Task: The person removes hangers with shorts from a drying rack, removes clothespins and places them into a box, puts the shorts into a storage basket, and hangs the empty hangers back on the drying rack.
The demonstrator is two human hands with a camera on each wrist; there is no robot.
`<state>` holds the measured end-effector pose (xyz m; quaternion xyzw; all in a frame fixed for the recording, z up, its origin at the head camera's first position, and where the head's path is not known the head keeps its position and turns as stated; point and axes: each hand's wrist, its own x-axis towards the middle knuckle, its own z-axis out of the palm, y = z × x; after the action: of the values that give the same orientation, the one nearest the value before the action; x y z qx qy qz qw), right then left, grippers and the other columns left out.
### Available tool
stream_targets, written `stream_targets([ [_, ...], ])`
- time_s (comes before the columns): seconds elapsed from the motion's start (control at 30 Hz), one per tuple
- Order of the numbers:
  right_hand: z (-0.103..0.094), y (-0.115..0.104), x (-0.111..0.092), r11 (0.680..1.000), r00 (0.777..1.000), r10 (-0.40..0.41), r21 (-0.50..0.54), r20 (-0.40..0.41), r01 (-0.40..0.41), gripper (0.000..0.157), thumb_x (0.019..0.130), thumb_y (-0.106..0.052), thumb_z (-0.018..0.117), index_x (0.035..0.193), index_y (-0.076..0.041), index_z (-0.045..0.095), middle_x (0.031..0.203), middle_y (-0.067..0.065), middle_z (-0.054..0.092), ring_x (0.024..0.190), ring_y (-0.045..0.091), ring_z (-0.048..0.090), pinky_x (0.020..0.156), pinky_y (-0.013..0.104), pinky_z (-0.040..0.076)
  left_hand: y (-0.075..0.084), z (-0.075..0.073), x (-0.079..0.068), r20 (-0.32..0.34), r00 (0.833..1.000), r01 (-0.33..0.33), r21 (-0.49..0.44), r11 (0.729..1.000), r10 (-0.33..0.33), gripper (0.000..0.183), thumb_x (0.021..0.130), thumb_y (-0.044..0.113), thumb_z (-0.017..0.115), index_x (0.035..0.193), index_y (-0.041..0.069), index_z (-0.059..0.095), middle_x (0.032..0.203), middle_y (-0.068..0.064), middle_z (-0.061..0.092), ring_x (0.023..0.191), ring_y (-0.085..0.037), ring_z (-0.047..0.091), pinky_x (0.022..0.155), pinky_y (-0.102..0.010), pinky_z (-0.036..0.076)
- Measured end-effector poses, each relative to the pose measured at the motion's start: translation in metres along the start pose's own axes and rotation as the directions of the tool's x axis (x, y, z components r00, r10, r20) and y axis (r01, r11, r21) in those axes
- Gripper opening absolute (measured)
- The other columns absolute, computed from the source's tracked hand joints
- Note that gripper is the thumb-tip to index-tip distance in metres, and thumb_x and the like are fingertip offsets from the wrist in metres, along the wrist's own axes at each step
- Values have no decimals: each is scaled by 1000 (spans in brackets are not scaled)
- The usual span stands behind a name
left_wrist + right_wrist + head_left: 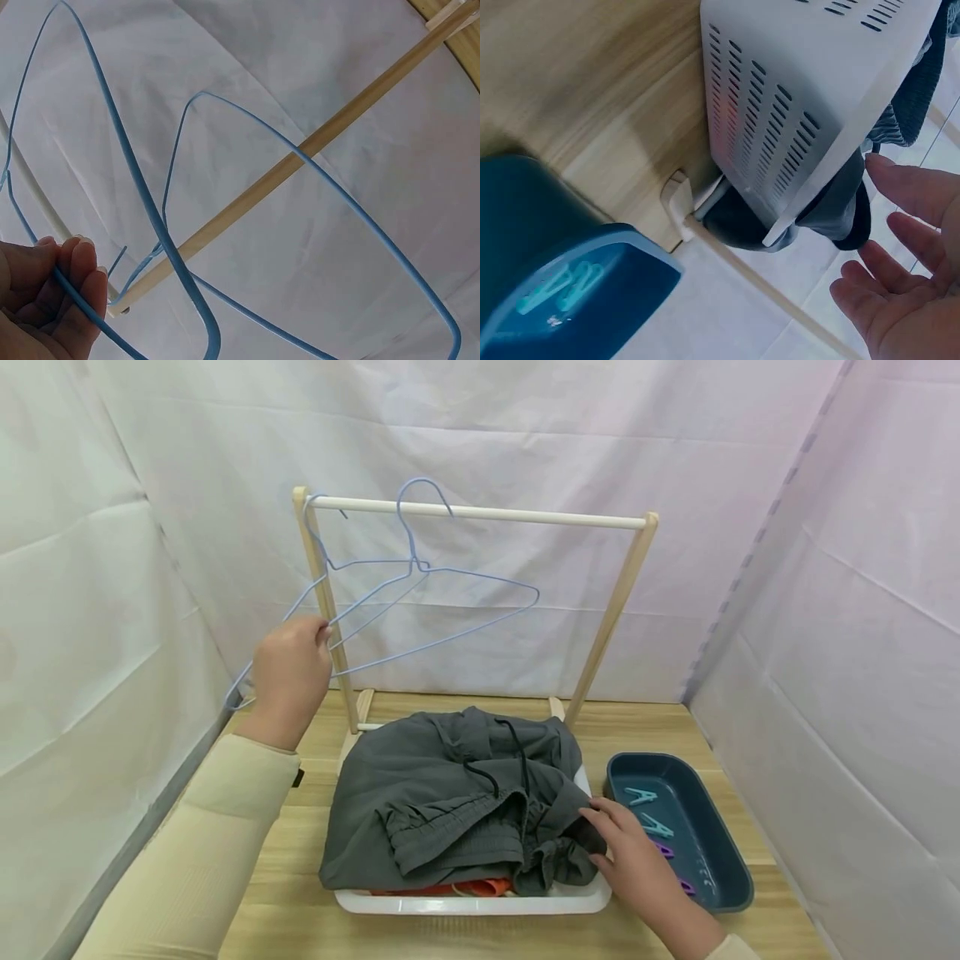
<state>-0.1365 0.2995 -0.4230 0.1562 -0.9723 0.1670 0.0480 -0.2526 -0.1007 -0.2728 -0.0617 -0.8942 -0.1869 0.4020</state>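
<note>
Nearest to us, our right hand [637, 852] is lying with straight, relaxed fingers on the edge of the grey garment [450, 802], gripping nothing; the right wrist view is showing the palm open beside the basket wall. That garment is lying heaped in the white basket [472, 906], spilling over its right rim, with a black drawstring trailing across the top. Under it, at the front edge, we are seeing a strip of orange cloth [480, 887]. The basket is sitting on the wooden counter [285, 910], just in front of the wooden rack [480, 514].

Just right of the basket, a dark blue tray [731, 852] is holding several clothes pegs [651, 822], some turquoise and some purple, lying loose on its floor.

Our left hand [291, 672] is raised at the left of the rack, fingers curled round the lower wire of a blue hanger [300, 610], which is hooked over the left end of the rail and tilting towards us. A second blue hanger [465, 585] is hanging further along the rail, its wire crossing the first. White sheeting is forming the walls behind and beside the rack.
</note>
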Motion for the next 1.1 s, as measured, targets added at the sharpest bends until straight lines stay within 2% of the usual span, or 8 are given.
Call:
stream_targets([
  [0.2,1,4,-5,990,991,123,56,57,-126,63,74,-4,81,131,-5,55,133,16,52,123,36,50,95,51,47,1,0,6,52,998,22,3,1000,-22,13,91,-3,58,91,-12,67,85,-28,67,76,-45,63,65,-53,50],
  [0.33,4,7,-7,968,966,227,83,123,-238,64,76,-8,80,134,-2,53,132,19,54,121,38,51,96,55,46,0,1,10,77,996,43,5,999,-43,14,91,-2,57,93,-12,68,88,-28,67,78,-46,63,67,-53,49],
  [0.5,7,10,-9,942,932,304,83,195,-325,63,79,-16,79,134,0,53,131,23,55,120,42,51,95,57,44,0,3,15,69,996,47,-1,999,-47,14,91,-3,57,93,-11,68,87,-29,67,77,-47,63,66,-55,48],
  [0.67,10,12,-10,924,910,350,78,225,-375,61,81,-23,78,131,2,55,124,21,60,114,39,57,91,56,47,1,4,20,83,995,55,-1,998,-55,15,92,-2,56,95,-11,67,89,-29,67,79,-47,63,67,-55,48],
  [0.9,12,14,-13,911,900,369,104,233,-400,51,83,-25,75,120,6,61,106,14,67,98,31,64,82,49,53,4,6,26,101,993,66,12,998,-67,17,92,-1,56,97,-12,67,91,-30,67,81,-48,63,68,-56,48],
  [1.1,14,16,-13,872,861,412,144,298,-467,45,86,-31,71,113,5,65,94,4,68,85,20,64,71,41,54,5,9,31,110,991,74,17,997,-76,17,92,-1,56,97,-12,68,92,-30,67,83,-48,63,70,-56,48],
])
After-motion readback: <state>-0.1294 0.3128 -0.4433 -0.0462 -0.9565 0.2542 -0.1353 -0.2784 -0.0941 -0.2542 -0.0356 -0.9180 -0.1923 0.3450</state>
